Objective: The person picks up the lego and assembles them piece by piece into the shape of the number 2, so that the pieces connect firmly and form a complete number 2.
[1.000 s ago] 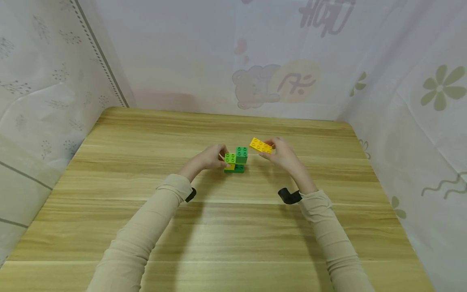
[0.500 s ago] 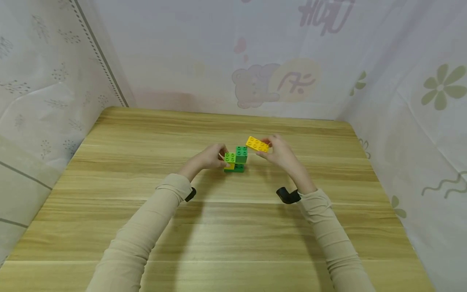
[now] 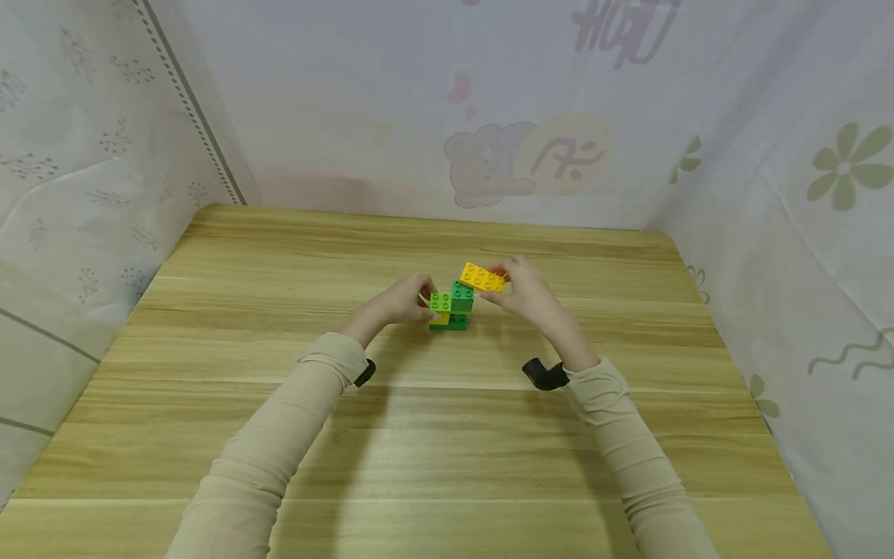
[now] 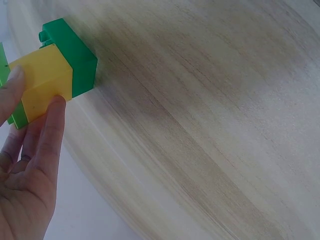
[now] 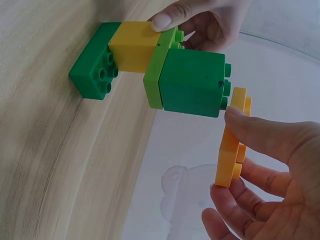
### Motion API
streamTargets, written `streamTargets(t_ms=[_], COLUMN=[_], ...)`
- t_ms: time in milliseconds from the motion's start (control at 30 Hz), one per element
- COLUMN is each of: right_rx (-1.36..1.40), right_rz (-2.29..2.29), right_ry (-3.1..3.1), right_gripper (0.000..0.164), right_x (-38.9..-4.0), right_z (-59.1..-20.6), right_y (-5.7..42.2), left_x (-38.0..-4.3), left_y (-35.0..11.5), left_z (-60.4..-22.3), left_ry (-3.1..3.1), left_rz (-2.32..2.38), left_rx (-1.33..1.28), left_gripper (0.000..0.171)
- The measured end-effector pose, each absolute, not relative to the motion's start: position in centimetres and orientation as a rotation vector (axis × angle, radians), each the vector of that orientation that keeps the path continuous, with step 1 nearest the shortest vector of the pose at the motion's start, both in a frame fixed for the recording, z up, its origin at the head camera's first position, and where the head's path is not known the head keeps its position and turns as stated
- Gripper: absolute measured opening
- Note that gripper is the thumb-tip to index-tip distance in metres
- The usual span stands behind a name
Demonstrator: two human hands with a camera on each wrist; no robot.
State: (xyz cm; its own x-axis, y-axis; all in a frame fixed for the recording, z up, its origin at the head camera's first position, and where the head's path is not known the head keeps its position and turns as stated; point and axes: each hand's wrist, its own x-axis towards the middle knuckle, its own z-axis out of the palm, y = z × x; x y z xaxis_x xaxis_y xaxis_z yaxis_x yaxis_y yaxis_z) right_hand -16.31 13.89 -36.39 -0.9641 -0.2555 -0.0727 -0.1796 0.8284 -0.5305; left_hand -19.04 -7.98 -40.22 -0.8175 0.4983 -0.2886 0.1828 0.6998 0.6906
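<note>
A small tower of toy building bricks stands on the table: a dark green base brick (image 5: 90, 65), a yellow cube brick (image 5: 135, 45), a flat light green brick (image 5: 157, 70) and a green cube brick (image 5: 192, 82) on top, overhanging the right side. My left hand (image 3: 407, 300) pinches the yellow cube brick between thumb and fingers, as the left wrist view shows. In my right hand (image 3: 525, 291) a flat yellow brick (image 3: 482, 278) is pinched, studs up and tilted. It is right at the top of the green cube brick, and whether they touch I cannot tell.
The wooden table (image 3: 447, 450) spreads out around the bricks. Printed white sheets (image 3: 335, 101) hang behind it and along both sides. A black wrist mount (image 3: 545, 374) sits on my right wrist.
My right hand has moved left with the flat yellow brick, bringing it from beside the tower to over the green cube brick. The left hand and tower have stayed put.
</note>
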Motion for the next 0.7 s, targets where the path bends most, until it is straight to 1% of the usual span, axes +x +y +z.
streamTargets(t_ms=[467, 700], right_rx=[-0.444, -0.452], right_rz=[-0.777, -0.764], right_ry=[2.861, 2.846], right_gripper=[0.045, 0.045], right_x=[-16.4, -16.4], right_z=[-36.5, -36.3], right_y=[12.4, 11.9], left_x=[-19.0, -19.1], left_y=[-8.0, -8.0], left_z=[-40.0, -40.0], left_ry=[2.441, 2.429], left_rz=[0.928, 0.942], left_rx=[0.527, 0.534], left_gripper=[0.038, 0.038])
